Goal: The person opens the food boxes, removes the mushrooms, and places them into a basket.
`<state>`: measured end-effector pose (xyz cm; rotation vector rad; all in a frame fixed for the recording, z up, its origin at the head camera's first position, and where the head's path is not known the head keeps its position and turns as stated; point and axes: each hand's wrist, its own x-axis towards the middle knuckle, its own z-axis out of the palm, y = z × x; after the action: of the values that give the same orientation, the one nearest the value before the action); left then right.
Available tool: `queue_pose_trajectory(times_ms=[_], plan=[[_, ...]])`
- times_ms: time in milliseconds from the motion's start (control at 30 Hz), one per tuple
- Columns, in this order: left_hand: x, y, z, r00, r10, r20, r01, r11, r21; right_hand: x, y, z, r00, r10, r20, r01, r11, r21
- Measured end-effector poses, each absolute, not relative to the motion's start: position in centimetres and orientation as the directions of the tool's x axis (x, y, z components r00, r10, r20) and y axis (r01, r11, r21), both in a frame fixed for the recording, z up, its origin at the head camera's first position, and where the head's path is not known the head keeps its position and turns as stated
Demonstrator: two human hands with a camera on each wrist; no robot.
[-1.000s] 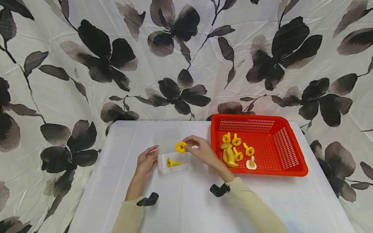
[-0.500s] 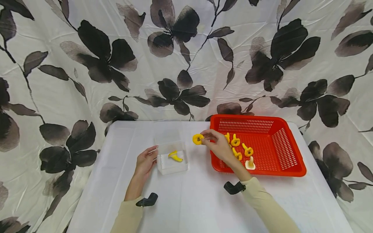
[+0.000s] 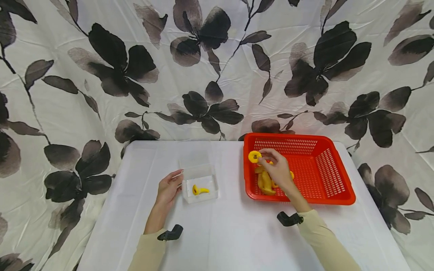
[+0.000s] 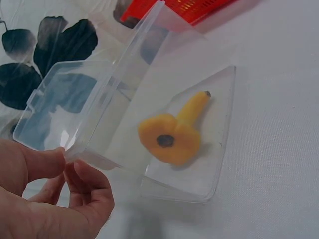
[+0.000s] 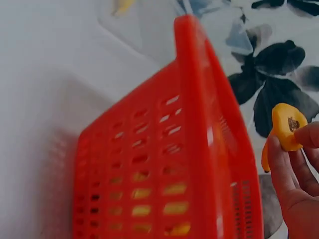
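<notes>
In the head view, my left hand [image 3: 169, 188] pinches the left edge of a clear plastic box [image 3: 200, 200] between thumb and fingers. One yellow toy mushroom [image 3: 200, 190] lies on its side inside it; the left wrist view shows that mushroom [image 4: 169, 134] with a dark spot on its cap. The box's hinged lid [image 4: 65, 109] is raised. Over the left part of the red basket [image 3: 325, 150], my right hand [image 3: 278, 167] pinches another yellow mushroom [image 3: 255, 157] by thumb and fingertips. In the right wrist view, this held mushroom [image 5: 286, 124] shows its cap, beyond the basket's rim.
Beneath my right hand, several yellow mushrooms [image 3: 264, 182] lie in the basket, partly hidden by the hand. A white cloth covers the table [image 3: 217, 241]. Floral fabric [image 3: 203, 67] hangs behind its back edge.
My right hand has carried its mushroom rightward from above the box to above the basket. The mushroom in the box has rocked and turned. My left hand stays at the box.
</notes>
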<state>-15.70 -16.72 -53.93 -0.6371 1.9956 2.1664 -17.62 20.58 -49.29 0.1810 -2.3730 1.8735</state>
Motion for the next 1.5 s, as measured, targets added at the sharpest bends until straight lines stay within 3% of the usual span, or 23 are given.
queue_pose_trajectory(times_ms=[267, 500, 933, 1333, 1500], plan=[[-15.6, -16.8, -53.9, -0.901, -0.186, -0.391, -0.377, -0.108, 0.92, -16.0, 22.6, -48.1, -0.99, 0.044, 0.135, -0.115, 0.31, -0.944], [-15.7, -16.8, -53.8, -0.9, -0.181, -0.396, -0.382, -0.107, 0.918, -16.8, 25.7, -52.2, -0.994, 0.072, 0.082, -0.044, 0.43, -0.902], [-15.5, -16.9, -54.0, -0.909, -0.172, -0.379, -0.362, -0.121, 0.924, -17.4, 27.1, -53.4, -1.0, -0.005, -0.014, 0.007, 0.653, -0.757], [-15.5, -16.9, -53.7, -0.903, -0.174, -0.393, -0.381, -0.099, 0.919, -17.6, 25.2, -52.3, -0.991, 0.032, 0.127, -0.071, 0.686, -0.724], [-15.5, -16.9, -53.7, -0.903, -0.164, -0.396, -0.385, -0.096, 0.918, -17.9, 23.5, -51.6, -0.986, 0.04, 0.162, -0.099, 0.643, -0.76]])
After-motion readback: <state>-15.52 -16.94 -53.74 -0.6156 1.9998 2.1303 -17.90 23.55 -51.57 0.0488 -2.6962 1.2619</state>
